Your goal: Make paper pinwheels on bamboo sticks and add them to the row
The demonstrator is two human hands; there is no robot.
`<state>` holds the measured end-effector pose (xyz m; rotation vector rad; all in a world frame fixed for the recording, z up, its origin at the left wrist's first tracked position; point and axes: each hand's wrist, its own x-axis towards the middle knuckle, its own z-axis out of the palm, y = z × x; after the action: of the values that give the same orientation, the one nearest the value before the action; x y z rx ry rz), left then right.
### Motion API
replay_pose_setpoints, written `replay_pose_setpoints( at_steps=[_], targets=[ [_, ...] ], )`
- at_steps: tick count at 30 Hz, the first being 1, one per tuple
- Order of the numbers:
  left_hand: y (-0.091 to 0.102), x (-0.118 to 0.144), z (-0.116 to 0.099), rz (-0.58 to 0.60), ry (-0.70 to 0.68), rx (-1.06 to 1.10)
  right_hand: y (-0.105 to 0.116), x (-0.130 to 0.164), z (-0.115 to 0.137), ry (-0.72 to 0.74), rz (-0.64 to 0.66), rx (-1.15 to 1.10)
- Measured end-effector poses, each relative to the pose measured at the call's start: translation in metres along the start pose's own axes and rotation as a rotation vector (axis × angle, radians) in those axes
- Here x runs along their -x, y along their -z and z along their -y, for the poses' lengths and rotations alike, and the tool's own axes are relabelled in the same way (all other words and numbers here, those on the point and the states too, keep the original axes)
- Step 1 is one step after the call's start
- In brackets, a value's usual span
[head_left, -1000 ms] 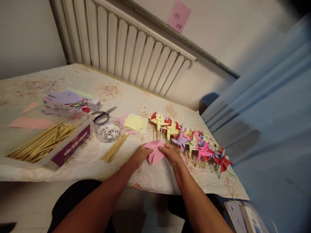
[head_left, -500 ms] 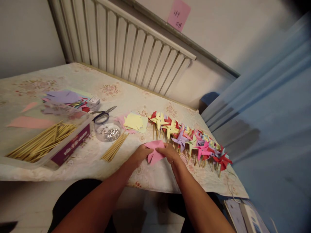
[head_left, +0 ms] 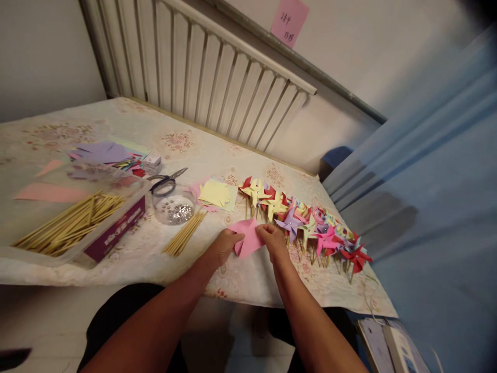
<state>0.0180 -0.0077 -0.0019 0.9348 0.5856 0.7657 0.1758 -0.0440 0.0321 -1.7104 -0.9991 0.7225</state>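
A pink pinwheel paper point(head_left: 248, 239) with cut slits is held between both hands, just above the near part of the table. My left hand point(head_left: 225, 245) is closed on its left side, thumb lying over the paper. Fingers of my right hand point(head_left: 273, 239) pinch its right edge. Several finished pinwheels point(head_left: 289, 225) on sticks stand in rows right of my hands. Behind the paper lies a stack of yellow paper squares point(head_left: 215, 193). A small bundle of wooden sticks point(head_left: 185, 233) rests to the left of my left hand.
Left of the sticks stands a round clear dish point(head_left: 174, 207) of small metal pieces, with scissors point(head_left: 165, 184) at its back edge. A clear plastic box point(head_left: 112, 241) holds many sticks. Purple paper pieces point(head_left: 101, 152) lie behind it. A blue curtain point(head_left: 438, 155) hangs at the right.
My right hand has moved slightly along the pink paper's right edge, and the paper has turned a little. The view has shifted slightly. Both hands keep hold of the paper.
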Motion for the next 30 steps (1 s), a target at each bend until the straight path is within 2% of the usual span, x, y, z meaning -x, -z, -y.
replay_pose_setpoints(
  at_steps=[2, 4, 10, 14, 17, 19, 22, 25, 30],
  targets=[
    [0.000, -0.002, 0.000, -0.025, -0.034, 0.045, 0.002, 0.012, 0.002, 0.125, -0.226, 0.056],
    [0.001, -0.004, 0.000, -0.036, -0.052, 0.083, 0.003, 0.030, -0.001, 0.206, -0.316, 0.089],
    [0.000, -0.004, -0.002, -0.046, -0.049, 0.151, -0.009, 0.076, -0.023, 0.369, -0.092, 0.128],
    [-0.001, -0.004, -0.001, -0.035, -0.037, 0.178, -0.015, 0.079, -0.032, 0.426, -0.017, 0.178],
    [0.000, -0.005, 0.002, -0.010, -0.031, 0.208, -0.018, 0.075, -0.034, 0.451, -0.036, 0.200],
    [0.002, -0.006, 0.005, 0.012, -0.043, 0.204, -0.020, 0.073, -0.034, 0.427, -0.057, 0.184],
    [0.003, -0.006, 0.007, 0.031, -0.050, 0.135, -0.025, 0.072, -0.029, 0.296, -0.048, 0.110],
    [0.003, -0.005, 0.007, 0.018, -0.048, 0.075, -0.029, 0.071, -0.020, 0.155, -0.042, -0.001],
    [0.001, -0.003, 0.005, -0.016, -0.052, 0.017, -0.032, 0.066, -0.011, 0.001, -0.069, -0.132]
  ],
)
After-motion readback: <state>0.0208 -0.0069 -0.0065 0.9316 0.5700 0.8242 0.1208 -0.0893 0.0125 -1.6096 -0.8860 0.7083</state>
